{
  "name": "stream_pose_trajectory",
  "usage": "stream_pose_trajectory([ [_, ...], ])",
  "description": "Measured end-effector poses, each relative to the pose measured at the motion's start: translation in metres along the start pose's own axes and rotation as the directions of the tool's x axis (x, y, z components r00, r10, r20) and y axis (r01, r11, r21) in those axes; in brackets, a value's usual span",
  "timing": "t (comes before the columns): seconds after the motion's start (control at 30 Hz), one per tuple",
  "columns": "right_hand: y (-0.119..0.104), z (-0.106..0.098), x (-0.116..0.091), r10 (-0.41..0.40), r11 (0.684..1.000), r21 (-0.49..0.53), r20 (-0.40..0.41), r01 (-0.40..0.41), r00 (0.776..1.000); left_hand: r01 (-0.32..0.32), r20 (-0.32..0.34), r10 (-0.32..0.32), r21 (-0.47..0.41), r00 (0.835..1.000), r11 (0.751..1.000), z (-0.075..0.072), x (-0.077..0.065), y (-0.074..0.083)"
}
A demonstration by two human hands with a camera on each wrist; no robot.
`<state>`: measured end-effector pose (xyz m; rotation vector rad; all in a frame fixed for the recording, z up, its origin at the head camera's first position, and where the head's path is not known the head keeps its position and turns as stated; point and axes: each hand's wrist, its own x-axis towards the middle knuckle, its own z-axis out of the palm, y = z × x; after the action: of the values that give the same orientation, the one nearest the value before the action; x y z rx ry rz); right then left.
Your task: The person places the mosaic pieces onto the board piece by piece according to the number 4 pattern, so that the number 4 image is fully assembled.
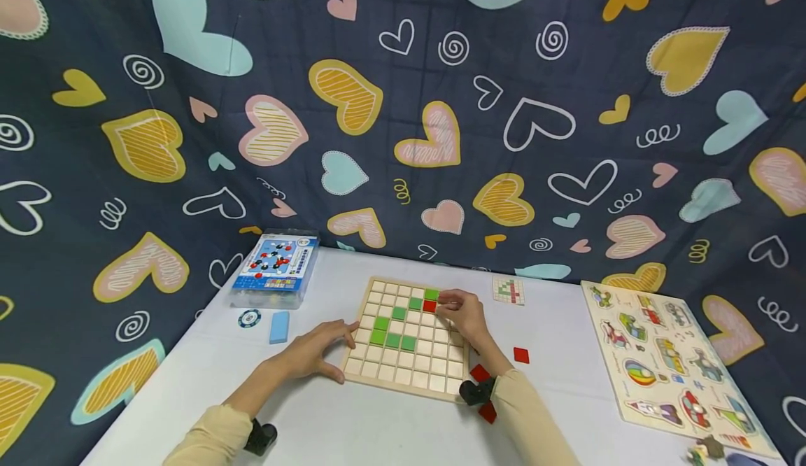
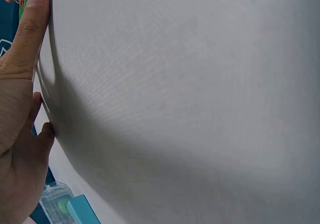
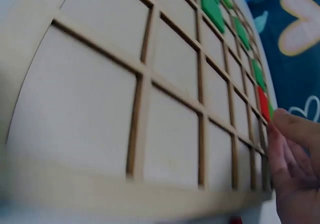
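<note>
A wooden grid board point(image 1: 403, 387) with raised square cells lies on the table. Several green tiles point(image 1: 393, 341) and one red tile point(image 1: 429, 306) sit in its cells. My left hand point(image 1: 315, 349) rests against the board's left edge, thumb extended and apart from the fingers. In the left wrist view the thumb point(image 2: 27, 39) lies along the rim. The fingertips of my right hand point(image 1: 464, 315) are at the red tile's right side, near the far right corner. In the right wrist view the thumb and fingers come together there; whether they pinch a tile is not visible.
Loose red tiles point(image 1: 521, 355) lie right of the board, some beside the right forearm. A small pattern card point(image 1: 508, 290) lies behind. At left are a boxed set point(image 1: 273, 266), a round chip point(image 1: 249, 318) and a blue block point(image 1: 279, 327). A picture puzzle point(image 1: 676, 361) lies far right.
</note>
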<state>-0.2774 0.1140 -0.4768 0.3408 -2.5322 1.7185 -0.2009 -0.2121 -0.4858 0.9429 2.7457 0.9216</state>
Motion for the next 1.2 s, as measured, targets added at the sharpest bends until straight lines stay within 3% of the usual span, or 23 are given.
stream_pose_trajectory([
  [0.13,-0.004,-0.02,-0.008,0.061,0.995,0.075,0.065,-0.066,0.996,-0.005,-0.006,0.005,0.007,1.0,1.0,0.001,0.0,-0.002],
  [0.23,0.01,-0.038,-0.012,0.117,0.99,0.069,0.101,-0.124,0.988,-0.008,-0.013,0.008,0.003,1.0,1.0,0.002,-0.001,-0.002],
  [0.53,0.035,-0.111,-0.05,0.161,0.981,-0.117,0.057,-0.154,0.985,-0.022,-0.021,0.022,-0.009,1.0,1.0,0.003,0.0,-0.001],
  [0.7,0.042,-0.138,-0.074,0.175,0.96,-0.241,0.121,-0.142,0.977,-0.027,-0.026,0.027,-0.003,0.999,1.0,0.002,0.0,-0.003],
  [0.83,0.049,-0.142,-0.085,0.147,0.962,-0.25,0.118,-0.114,0.982,-0.002,-0.015,0.002,-0.006,1.0,1.0,0.002,0.001,-0.002],
  [1.0,0.056,-0.135,-0.091,0.093,0.968,-0.234,-0.008,-0.092,0.996,0.009,-0.003,-0.009,-0.019,1.0,1.0,0.002,0.002,-0.001],
  [1.2,0.05,-0.12,-0.086,0.137,0.974,-0.17,-0.1,-0.153,0.985,0.0,-0.012,0.0,-0.017,1.0,1.0,0.002,0.002,-0.001],
])
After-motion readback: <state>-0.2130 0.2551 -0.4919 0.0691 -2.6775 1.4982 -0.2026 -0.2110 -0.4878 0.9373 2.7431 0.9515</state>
